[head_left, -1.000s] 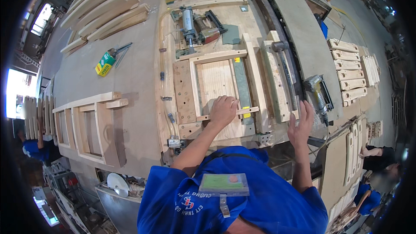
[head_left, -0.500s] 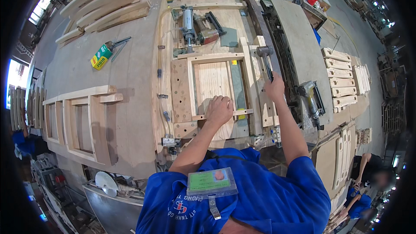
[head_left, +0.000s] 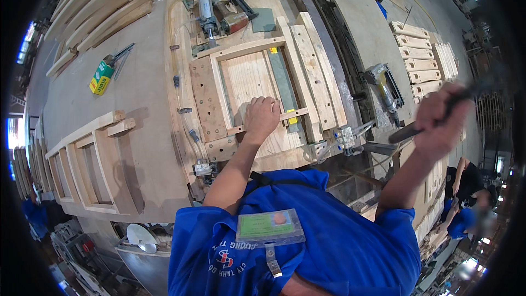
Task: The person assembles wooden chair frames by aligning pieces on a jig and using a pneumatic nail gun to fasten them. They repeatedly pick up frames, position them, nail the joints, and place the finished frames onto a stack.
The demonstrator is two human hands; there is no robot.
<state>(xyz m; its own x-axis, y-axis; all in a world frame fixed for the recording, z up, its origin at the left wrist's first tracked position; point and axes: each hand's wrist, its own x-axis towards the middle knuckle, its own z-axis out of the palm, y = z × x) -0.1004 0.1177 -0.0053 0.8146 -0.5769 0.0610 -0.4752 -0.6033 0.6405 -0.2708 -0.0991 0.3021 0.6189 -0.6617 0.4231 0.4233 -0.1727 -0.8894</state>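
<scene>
A small pale wooden frame [head_left: 249, 49] lies in a wooden jig [head_left: 208, 98] on the bench ahead of me. My left hand [head_left: 262, 119] is at its near crossbar, with fingers bent over the bar. Off to the right, my right hand [head_left: 441, 120] is raised and blurred, wrapped round the handle of a hammer [head_left: 406, 132]. The hammer's head end is smeared by motion, apart from the frame. Along the frame's right side stands a longer wooden side piece [head_left: 298, 79], touching the crossbar's end or close to it.
Beyond the frame are an air cylinder [head_left: 205, 11] and a nail gun [head_left: 236, 21]. Another nail gun [head_left: 387, 90] lies right of the jig. At left are an assembled frame [head_left: 104, 167], a green-yellow box [head_left: 101, 78] and stacked curved slats [head_left: 104, 13]. People work at lower right.
My right hand has lifted the hammer away from the jig's right side, out to the right and nearer me. My left hand stays on the crossbar. The whole view has shifted.
</scene>
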